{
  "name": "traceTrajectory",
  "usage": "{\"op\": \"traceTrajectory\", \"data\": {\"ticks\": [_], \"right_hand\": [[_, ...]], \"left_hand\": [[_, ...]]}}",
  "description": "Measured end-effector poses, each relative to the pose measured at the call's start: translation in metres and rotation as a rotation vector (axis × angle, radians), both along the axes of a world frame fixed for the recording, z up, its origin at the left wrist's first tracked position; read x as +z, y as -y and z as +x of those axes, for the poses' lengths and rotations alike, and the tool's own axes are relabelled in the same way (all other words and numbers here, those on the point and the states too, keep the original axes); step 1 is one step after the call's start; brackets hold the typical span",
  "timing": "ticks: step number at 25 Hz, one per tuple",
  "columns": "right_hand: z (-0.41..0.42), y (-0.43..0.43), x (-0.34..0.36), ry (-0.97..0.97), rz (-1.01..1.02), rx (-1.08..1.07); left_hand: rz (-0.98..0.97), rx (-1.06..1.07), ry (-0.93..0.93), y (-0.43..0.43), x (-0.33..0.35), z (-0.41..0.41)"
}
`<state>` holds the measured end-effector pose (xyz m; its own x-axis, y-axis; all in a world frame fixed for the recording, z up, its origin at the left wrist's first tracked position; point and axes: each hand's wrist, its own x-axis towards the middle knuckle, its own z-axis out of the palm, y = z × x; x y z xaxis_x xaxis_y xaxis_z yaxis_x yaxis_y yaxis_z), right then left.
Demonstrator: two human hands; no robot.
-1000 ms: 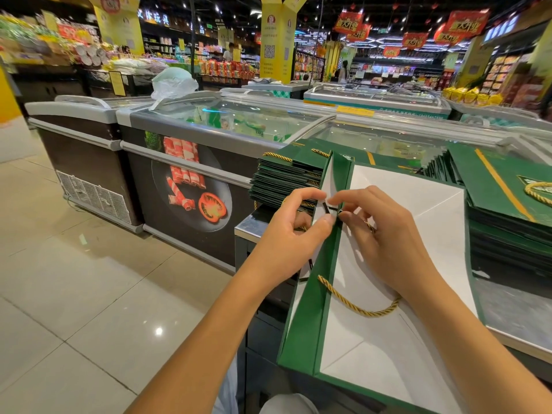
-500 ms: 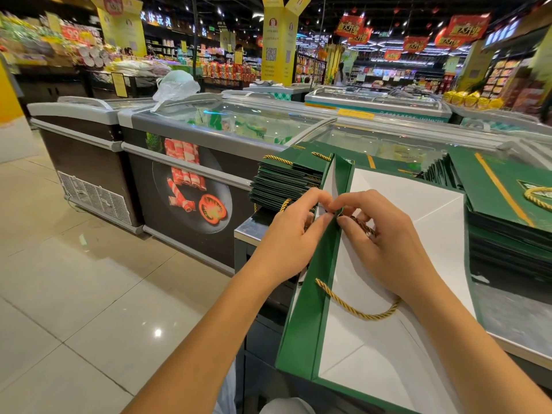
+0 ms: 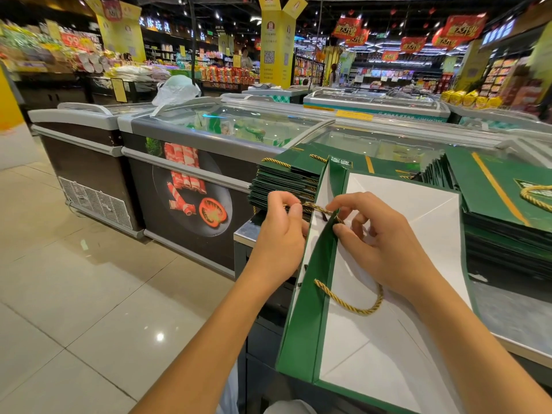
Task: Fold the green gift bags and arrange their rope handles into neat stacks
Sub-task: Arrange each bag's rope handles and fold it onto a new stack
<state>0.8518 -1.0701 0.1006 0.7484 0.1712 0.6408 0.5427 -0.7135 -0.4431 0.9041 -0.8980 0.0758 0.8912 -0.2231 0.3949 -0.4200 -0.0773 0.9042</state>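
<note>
A green gift bag [image 3: 307, 309] lies flat in front of me, its white inside facing up and its green rim turned toward the left. My left hand [image 3: 280, 234] pinches a gold rope handle [image 3: 316, 208] just outside the rim and holds it taut. My right hand [image 3: 379, 240] pinches the same rope at the rim from inside the bag. A second loop of gold rope [image 3: 352, 304] hangs slack across the white inside, below my right wrist.
A stack of folded green bags [image 3: 283, 186] sits behind my left hand, and a taller stack [image 3: 507, 222] stands at the right on a steel counter [image 3: 513, 321]. Chest freezers [image 3: 209, 150] line the aisle to the left. Tiled floor [image 3: 89, 294] spreads below.
My left hand has drawn the gold rope out to the left through the rim, so a taut stretch now shows between both hands. My right hand stays at the rim.
</note>
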Motion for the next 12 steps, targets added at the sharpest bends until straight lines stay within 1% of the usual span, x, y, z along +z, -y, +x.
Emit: {"op": "traceTrajectory", "data": {"ticks": [2,3,6,10,12], "right_hand": [[0.001,0.0,0.0,-0.007,-0.008,0.002],[0.001,0.0,0.0,-0.003,-0.018,0.0],[0.001,0.0,-0.002,0.009,-0.031,-0.026],[0.0,0.002,-0.002,-0.034,0.114,-0.043],[0.0,0.005,0.005,-0.027,0.056,-0.074]], "left_hand": [[-0.101,-0.06,-0.107,-0.003,0.002,-0.004],[-0.11,-0.108,-0.133,-0.005,0.004,-0.007],[-0.032,-0.237,-0.124,-0.01,0.006,-0.009],[0.005,-0.259,-0.105,-0.01,0.009,-0.006],[0.012,-0.245,-0.115,-0.009,0.009,-0.005]]}}
